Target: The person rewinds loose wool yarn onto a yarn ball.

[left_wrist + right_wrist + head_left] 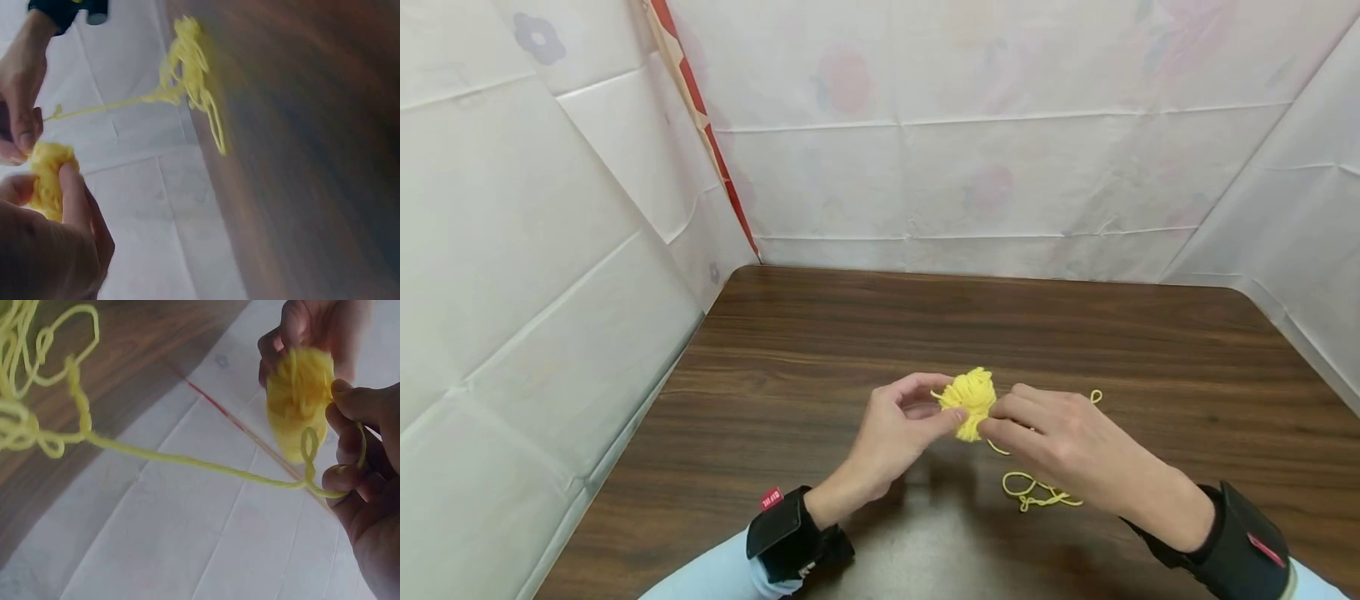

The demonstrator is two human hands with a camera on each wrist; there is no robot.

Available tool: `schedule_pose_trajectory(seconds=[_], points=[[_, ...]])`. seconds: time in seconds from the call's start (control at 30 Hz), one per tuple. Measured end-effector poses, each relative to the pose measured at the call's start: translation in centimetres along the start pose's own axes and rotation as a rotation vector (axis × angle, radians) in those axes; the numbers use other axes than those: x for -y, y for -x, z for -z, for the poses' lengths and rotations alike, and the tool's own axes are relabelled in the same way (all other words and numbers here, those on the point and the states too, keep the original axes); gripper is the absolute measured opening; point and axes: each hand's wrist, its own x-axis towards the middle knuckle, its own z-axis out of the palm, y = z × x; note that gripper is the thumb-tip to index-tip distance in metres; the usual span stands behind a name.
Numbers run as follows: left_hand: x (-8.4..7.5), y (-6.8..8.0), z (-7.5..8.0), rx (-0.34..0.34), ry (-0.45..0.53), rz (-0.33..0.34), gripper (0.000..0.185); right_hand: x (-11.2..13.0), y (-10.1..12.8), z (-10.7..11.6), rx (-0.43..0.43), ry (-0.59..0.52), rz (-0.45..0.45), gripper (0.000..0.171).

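Note:
A small bundle of yellow yarn (968,402) is held above the table between both hands. My left hand (895,429) grips it from the left, thumb on the near side and fingers behind. At its right side my right hand (1063,442) pinches the yarn strand (206,465) between thumb and fingers, close against the bundle. In the right wrist view this strand, with a small twisted loop in it, runs from the right hand down to loose yarn (19,425) on the table. The left wrist view shows the same loose yarn (192,69) in a tangled heap.
The dark wood-grain table (820,333) has rounded far corners. White patterned sheets (1000,167) hang behind it and at both sides. A red-and-beige strip (707,125) runs down the back left corner. Black bands (786,533) wrap both wrists.

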Motion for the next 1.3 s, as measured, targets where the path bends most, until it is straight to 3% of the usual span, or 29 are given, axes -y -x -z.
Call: schedule_pose_trajectory(seconds=[0.13, 0.23, 0.37, 0.57, 0.77, 0.97, 1.3], points=[[0.0, -0.4, -0.2, -0.045, 0.3, 0.145, 0.039, 0.5, 0.2, -0.6, 0.06, -0.014, -0.002, 0.036], [0.1, -0.4, -0.5, -0.074, 0.377, 0.187, 0.039, 0.8, 0.2, -0.9, 0.091, 0.011, 0.01, 0.041], [0.4, 0.0, -0.9, -0.031, 0.226, 0.145, 0.037, 0.7, -0.2, -0.5, 0.099, 0.035, 0.02, 0.043], [0.5, 0.4, -1.1, 0.096, 0.018, 0.063, 0.033, -0.3, -0.6, 0.8, 0.078, 0.038, 0.049, 0.036], [0.4, 0.5, -0.9, 0.22, 0.011, 0.082, 0.033, -1.6, -0.7, 1.2, -0.006, 0.007, 0.09, 0.038], [0.3, 0.5, -0.9, 0.244, 0.029, 0.086, 0.033, -2.6, -0.9, 1.3, -0.119, -0.016, 0.087, 0.035], [0.3, 0.7, -0.8, 0.263, 0.034, 0.075, 0.034, -4.7, 0.3, 1.0, -0.166, -0.001, 0.01, 0.034]])
